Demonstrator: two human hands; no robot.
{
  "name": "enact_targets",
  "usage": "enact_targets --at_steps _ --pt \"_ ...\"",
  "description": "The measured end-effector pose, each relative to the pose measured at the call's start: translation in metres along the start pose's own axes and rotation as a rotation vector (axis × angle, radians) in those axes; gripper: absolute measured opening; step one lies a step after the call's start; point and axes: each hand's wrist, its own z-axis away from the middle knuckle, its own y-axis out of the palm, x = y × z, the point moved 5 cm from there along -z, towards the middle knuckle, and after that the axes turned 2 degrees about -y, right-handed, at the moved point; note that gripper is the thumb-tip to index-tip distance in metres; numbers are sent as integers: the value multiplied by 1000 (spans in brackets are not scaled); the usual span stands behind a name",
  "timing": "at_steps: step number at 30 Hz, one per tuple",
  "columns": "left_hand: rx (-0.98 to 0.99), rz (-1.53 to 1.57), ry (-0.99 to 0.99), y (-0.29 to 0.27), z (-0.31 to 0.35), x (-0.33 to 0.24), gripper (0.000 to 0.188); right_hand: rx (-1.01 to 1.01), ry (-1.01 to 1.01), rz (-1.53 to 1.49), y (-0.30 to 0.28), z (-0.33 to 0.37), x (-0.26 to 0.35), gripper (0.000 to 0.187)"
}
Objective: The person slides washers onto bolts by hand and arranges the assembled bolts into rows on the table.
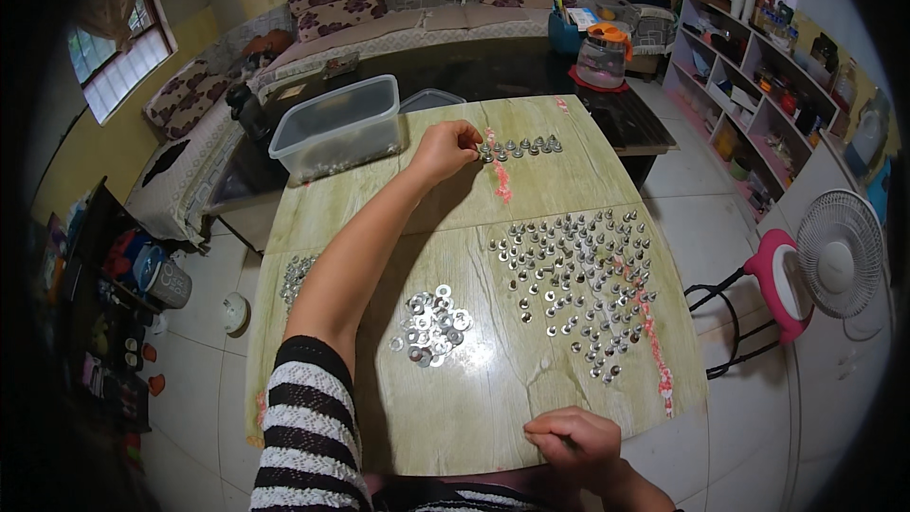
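Observation:
My left hand (448, 152) reaches across to the far part of the table, its thumb and fingers pinched at the left end of a short double row of standing screws (523, 148). The fingers appear closed on the leftmost screw, partly hidden by them. My right hand (574, 440) rests by the near edge with fingers curled closed; whatever is inside, if anything, is hidden. Many silver screws (578, 275) stand head down on the right half. A loose pile of flat washers (434, 327) lies near the middle. Beside my left forearm sits a cluster of small metal parts (297, 277), partly covered.
A clear plastic bin (336, 128) with small metal parts at its bottom stands at the far left of the marbled table (455, 436). Behind is a dark table (502, 85) with a lidded jug (601, 55). A pink-and-white fan (834, 246) stands to the right.

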Motion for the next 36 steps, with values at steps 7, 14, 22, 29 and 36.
enact_targets --at_steps 7,14,22,29,36 --pt "-7 -133 -7 9 -12 7 19 -26 74 -155 2 7 -14 8" --pt "-8 -165 -6 10 -15 9 18 -29 53 -169 1 8 -15 10" --pt "-21 -206 11 6 -8 7 20 -61 32 -169 3 11 -11 12" --pt "-49 -229 52 -8 13 -9 21 -91 87 -165 -2 9 -10 12" --pt "161 -85 7 -15 101 -48 16 -48 0 -146 1 8 -8 13"
